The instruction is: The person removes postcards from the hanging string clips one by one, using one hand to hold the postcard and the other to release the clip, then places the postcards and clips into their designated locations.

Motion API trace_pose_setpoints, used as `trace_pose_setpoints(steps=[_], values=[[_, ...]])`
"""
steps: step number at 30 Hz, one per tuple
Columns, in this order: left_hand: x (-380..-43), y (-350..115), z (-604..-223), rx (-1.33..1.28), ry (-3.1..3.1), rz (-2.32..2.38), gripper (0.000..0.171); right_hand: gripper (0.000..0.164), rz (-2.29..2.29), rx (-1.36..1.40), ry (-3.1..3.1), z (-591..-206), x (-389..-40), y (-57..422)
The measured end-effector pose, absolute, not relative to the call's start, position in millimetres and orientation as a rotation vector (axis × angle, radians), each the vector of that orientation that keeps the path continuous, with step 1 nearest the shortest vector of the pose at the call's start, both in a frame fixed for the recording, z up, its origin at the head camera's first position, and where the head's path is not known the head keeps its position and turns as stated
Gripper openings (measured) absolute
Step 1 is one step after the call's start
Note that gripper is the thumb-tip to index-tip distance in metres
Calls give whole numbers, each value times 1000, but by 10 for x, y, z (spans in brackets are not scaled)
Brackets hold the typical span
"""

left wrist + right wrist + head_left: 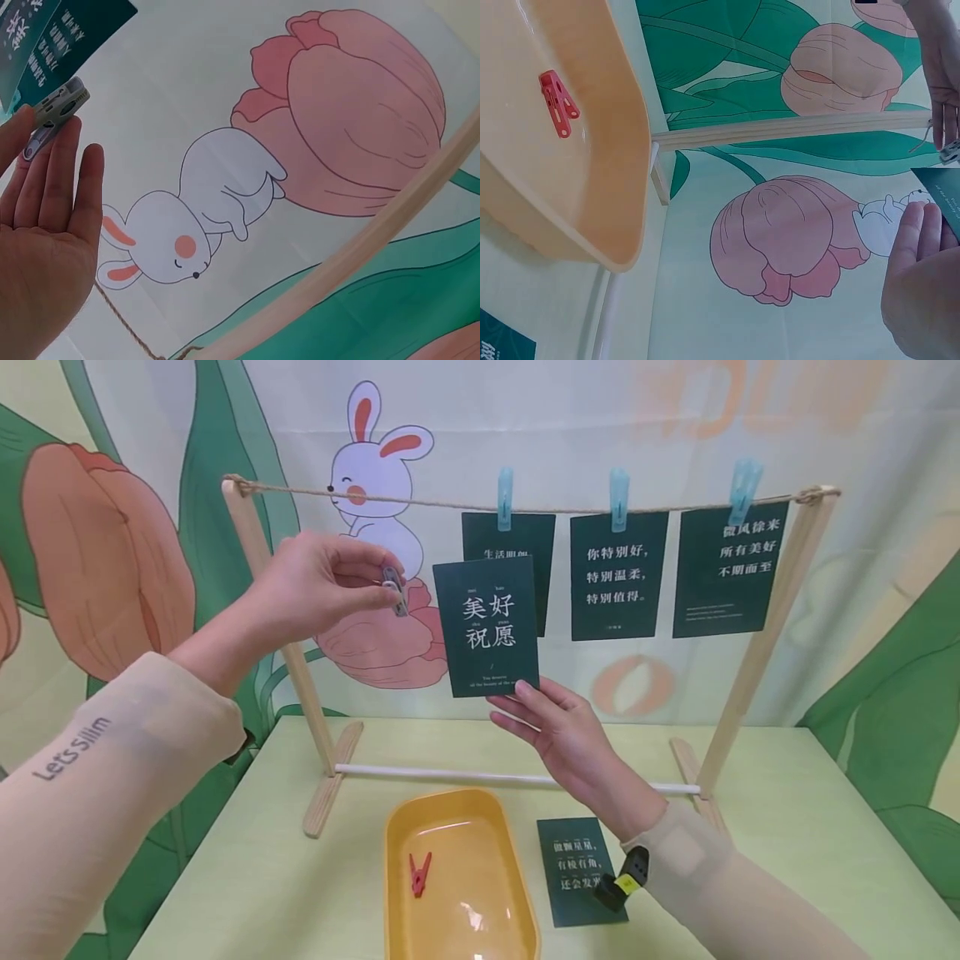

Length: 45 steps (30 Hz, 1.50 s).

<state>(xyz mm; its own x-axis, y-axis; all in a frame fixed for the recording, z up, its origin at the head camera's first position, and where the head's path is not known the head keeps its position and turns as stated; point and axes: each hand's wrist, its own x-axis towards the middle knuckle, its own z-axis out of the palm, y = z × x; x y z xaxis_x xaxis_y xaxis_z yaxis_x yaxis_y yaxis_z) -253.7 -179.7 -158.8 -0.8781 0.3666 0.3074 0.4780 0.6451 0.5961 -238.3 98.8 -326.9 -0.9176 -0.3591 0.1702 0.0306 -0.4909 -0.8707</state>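
My left hand [322,581] pinches a grey clothespin [394,592] between thumb and fingers, just below the twine [442,503]. In the left wrist view the clothespin [60,109] lies between the thumb and fingertips. My right hand [562,735] grips a dark green card [487,652] with white characters by its lower right corner. That card is upright under the twine and partly covers a hanging card [546,547] behind it. Two more green cards [618,610] [723,585] hang to the right, and blue clothespins [505,497] [618,497] [744,492] sit on the twine.
The twine runs between two wooden posts [303,693] [772,602] joined low down by a white rod [450,772]. On the table [255,877], a yellow tray [457,802] contains a red clothespin [420,875]. Beside it lies another green card [573,902], partly under the right wrist.
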Motion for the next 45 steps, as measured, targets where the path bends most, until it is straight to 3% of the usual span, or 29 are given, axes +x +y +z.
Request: trace_pose_setpoints(steps=[17,45], values=[[-2602,-1648,-1915,-757,-2778,-1162,34,32,-2490,-492,1425,-3324,-2325,1089],[-2571,-1531,-2441,-829,-2855,-1161,31,31,-2516,-440,1407,-3421,-2237,1233]])
